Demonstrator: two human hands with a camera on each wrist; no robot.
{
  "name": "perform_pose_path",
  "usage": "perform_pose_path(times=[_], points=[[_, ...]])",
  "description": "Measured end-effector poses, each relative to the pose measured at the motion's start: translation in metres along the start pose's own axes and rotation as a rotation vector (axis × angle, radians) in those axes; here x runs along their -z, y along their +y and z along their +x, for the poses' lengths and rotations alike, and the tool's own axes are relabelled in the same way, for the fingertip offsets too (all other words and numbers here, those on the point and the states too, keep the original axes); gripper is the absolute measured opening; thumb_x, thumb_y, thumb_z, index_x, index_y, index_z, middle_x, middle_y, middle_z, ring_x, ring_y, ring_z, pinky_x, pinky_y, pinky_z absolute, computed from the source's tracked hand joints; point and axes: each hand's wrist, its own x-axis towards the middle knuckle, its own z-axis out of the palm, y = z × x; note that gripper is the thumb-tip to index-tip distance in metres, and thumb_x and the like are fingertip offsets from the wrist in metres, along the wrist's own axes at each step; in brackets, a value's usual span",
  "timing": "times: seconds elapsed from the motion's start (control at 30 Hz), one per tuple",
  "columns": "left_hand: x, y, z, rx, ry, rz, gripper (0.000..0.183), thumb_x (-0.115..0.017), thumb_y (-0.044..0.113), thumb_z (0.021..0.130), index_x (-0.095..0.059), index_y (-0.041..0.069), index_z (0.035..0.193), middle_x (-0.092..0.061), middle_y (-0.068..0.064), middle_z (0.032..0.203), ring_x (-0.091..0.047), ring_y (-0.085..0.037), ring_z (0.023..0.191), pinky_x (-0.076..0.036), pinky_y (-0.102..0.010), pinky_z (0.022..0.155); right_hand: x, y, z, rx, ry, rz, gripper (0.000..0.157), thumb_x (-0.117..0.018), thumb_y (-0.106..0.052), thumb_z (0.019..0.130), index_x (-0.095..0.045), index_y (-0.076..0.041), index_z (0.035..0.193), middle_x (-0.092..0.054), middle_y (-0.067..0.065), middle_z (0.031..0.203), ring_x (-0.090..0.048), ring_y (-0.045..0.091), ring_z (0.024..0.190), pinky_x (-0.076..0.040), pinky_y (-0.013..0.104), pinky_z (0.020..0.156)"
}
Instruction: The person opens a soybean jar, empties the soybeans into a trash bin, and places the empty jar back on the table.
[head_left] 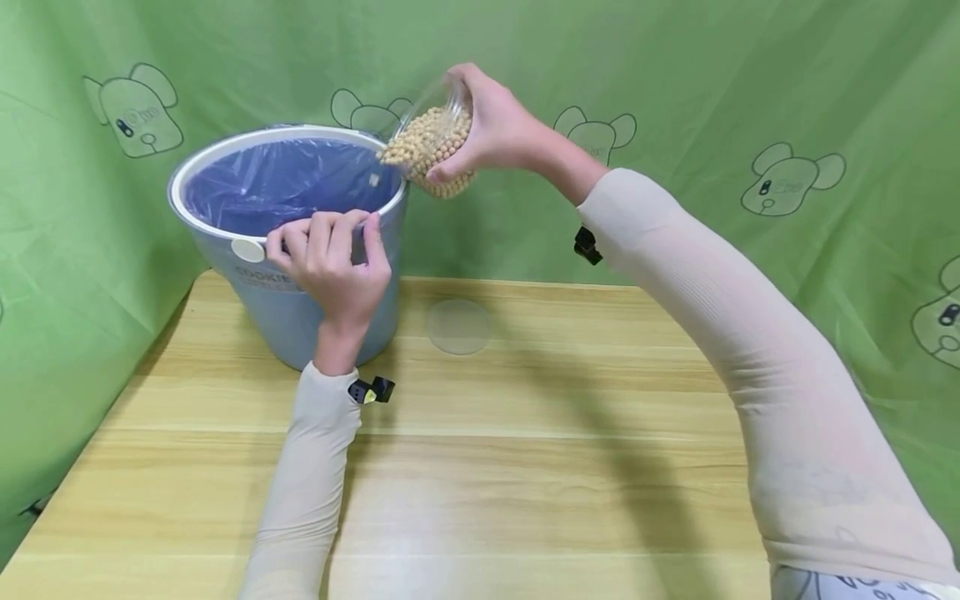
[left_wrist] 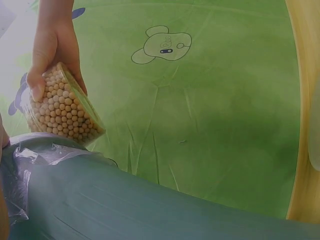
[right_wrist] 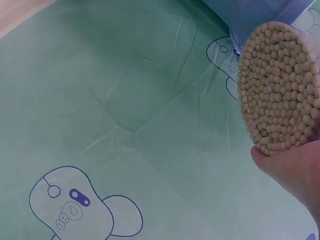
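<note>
A blue-grey trash bin [head_left: 292,308] with a white rim and a clear plastic liner [head_left: 255,187] stands at the left. My left hand [head_left: 337,258] grips its near rim, fingers bent over the edge. In my right hand [head_left: 498,125] is a clear jar [head_left: 452,98] of soybeans [head_left: 431,142], tipped toward the bin with its mouth at the right rim. The beans lie heaped toward that mouth. In the left wrist view the jar slants above the rim, full of beans [left_wrist: 65,110]; the right wrist view shows its bean-covered base [right_wrist: 277,90].
A round translucent disc [head_left: 459,327] lies on the wooden table [head_left: 525,467], right of the bin. Behind it hangs a green curtain [head_left: 675,92] printed with cartoon animal heads. The right arm's sleeve [head_left: 750,358] spans the right side.
</note>
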Motion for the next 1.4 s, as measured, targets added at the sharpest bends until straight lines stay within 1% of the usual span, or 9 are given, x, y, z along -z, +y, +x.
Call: perform_pose_path(times=[0.23, 0.43, 0.53, 0.8, 1.0, 1.27, 1.4], points=[[0.001, 0.000, -0.001, 0.001, -0.004, 0.007, 0.027, -0.066, 0.030, 0.095, -0.075, 0.010, 0.080, -0.068, -0.009, 0.078, -0.048, -0.032, 0.080, -0.029, -0.050, 0.103, 0.002, -0.004, 0.004, 0.017, -0.015, -0.088, 0.123, -0.099, -0.027, 0.061, -0.025, -0.011, 0.157, -0.046, 0.010, 0.149, -0.050, 0.018, 0.129, -0.047, 0.029, 0.110], [0.002, 0.001, 0.000, 0.007, -0.015, 0.007, 0.027, -0.065, 0.031, 0.095, -0.075, 0.010, 0.081, -0.068, -0.009, 0.079, -0.049, -0.032, 0.081, -0.028, -0.049, 0.104, 0.006, -0.011, 0.007, 0.032, -0.051, -0.114, 0.115, -0.097, -0.026, 0.063, -0.028, -0.009, 0.154, -0.049, 0.010, 0.144, -0.052, 0.018, 0.125, -0.049, 0.029, 0.106], [0.002, 0.002, 0.001, 0.009, -0.016, 0.003, 0.027, -0.065, 0.031, 0.095, -0.075, 0.010, 0.080, -0.068, -0.009, 0.079, -0.049, -0.032, 0.081, -0.029, -0.049, 0.103, 0.008, -0.013, 0.008, 0.037, -0.063, -0.125, 0.114, -0.097, -0.027, 0.064, -0.029, -0.009, 0.154, -0.050, 0.010, 0.143, -0.053, 0.019, 0.123, -0.050, 0.029, 0.105], [0.002, 0.001, 0.001, 0.012, -0.019, 0.003, 0.027, -0.065, 0.031, 0.095, -0.075, 0.010, 0.081, -0.069, -0.009, 0.080, -0.049, -0.033, 0.081, -0.028, -0.049, 0.103, 0.012, -0.021, 0.010, 0.068, -0.093, -0.202, 0.119, -0.096, -0.032, 0.064, -0.025, -0.007, 0.156, -0.050, 0.010, 0.144, -0.053, 0.018, 0.123, -0.049, 0.029, 0.106], [0.002, 0.001, 0.001, 0.013, -0.016, 0.001, 0.024, -0.067, 0.028, 0.093, -0.075, 0.010, 0.081, -0.068, -0.010, 0.080, -0.048, -0.033, 0.081, -0.028, -0.049, 0.103, 0.013, -0.026, 0.011, 0.090, -0.105, -0.245, 0.117, -0.095, -0.030, 0.066, -0.025, -0.004, 0.156, -0.049, 0.011, 0.145, -0.053, 0.019, 0.122, -0.049, 0.028, 0.106], [0.003, 0.002, 0.001, 0.014, -0.018, -0.004, 0.028, -0.065, 0.031, 0.096, -0.075, 0.010, 0.081, -0.068, -0.010, 0.080, -0.048, -0.033, 0.081, -0.028, -0.049, 0.103, 0.014, -0.028, 0.012, 0.088, -0.118, -0.281, 0.117, -0.095, -0.032, 0.066, -0.025, -0.004, 0.155, -0.046, 0.011, 0.147, -0.051, 0.018, 0.124, -0.049, 0.028, 0.105], [0.003, 0.003, 0.000, 0.015, -0.021, -0.005, 0.028, -0.065, 0.032, 0.096, -0.075, 0.010, 0.080, -0.068, -0.010, 0.080, -0.048, -0.033, 0.081, -0.028, -0.049, 0.103, 0.014, -0.029, 0.012, 0.067, -0.122, -0.299, 0.119, -0.095, -0.034, 0.066, -0.024, -0.006, 0.156, -0.044, 0.010, 0.149, -0.049, 0.018, 0.127, -0.048, 0.028, 0.106]])
